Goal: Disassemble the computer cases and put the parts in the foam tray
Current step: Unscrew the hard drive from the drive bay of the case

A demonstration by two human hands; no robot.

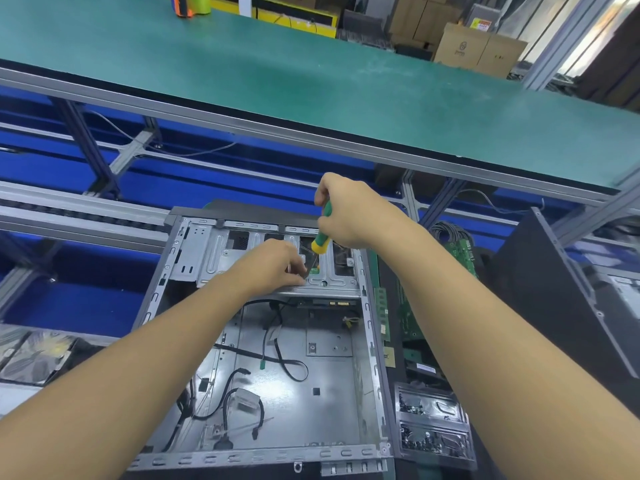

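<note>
From the head camera, an open computer case (311, 386) lies on its side right below the person, between both forearms, its bare metal floor facing up and loose black cables (291, 367) trailing across it. At the far end of the case sits a grey metal drive cage (211, 254). The right hand (356, 213) is over that cage, its fingers curled tightly round the handle of a green and yellow screwdriver (321, 233), which stands nearly upright with its tip down on the cage's top. The left hand (277, 265) rests on the cage just beside the tip, fingers (300, 277) bunched together there; whether they pinch a screw, the shaft or nothing cannot be told. Green circuit boards (408, 317) lie just right of the case, with a second, black case (540, 289) further right. Bagged hard drives (31, 355) lie at the left. Beyond the case runs a long green worktop (311, 81), with cardboard boxes (478, 46) behind it.
</note>
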